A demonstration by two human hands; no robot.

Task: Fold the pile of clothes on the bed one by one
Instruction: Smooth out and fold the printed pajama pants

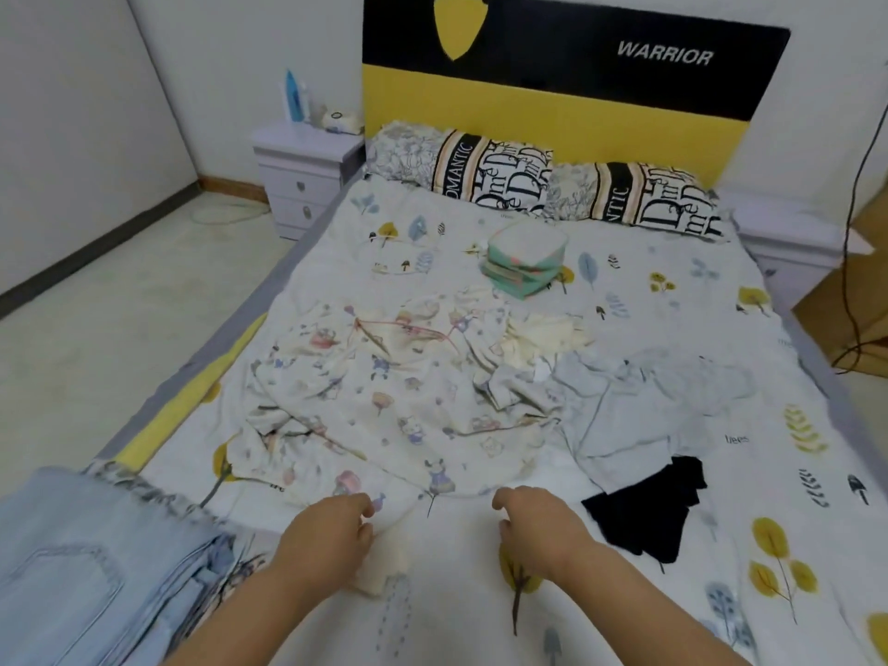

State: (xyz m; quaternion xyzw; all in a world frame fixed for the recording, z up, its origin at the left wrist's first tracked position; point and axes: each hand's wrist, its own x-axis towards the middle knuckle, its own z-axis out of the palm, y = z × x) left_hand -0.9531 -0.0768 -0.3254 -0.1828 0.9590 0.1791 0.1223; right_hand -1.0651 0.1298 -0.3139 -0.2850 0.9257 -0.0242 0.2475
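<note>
A: Head view had the printed garment (384, 391) spread crumpled across the middle of the bed (624, 593), its near hem lying just ahead of both hands. Was it being folded yet?

B: I'd judge not; it looked like the start of that piece, with the cloth being taken up at the hem. The left hand (331, 535) had its fingers curled at the near edge, and a cream fold of fabric showed under it, so it seemed to pinch the garment. The right hand (538, 526) was curled too, close to the hem, but whether it held cloth I could not tell.

A: And the rest of the pile?

B: A cream piece (543, 341) and a pale blue garment (639, 415) lay touching the printed one on its right, with a black item (653, 511) nearer. A folded green stack (524, 262) sat farther up toward the pillows (543, 177), and jeans (91, 569) lay at the near left.

A: What would the next move need?

B: Probably both hands securing the hem well apart, then pulling it flat and free of its neighbours before any fold.
</note>
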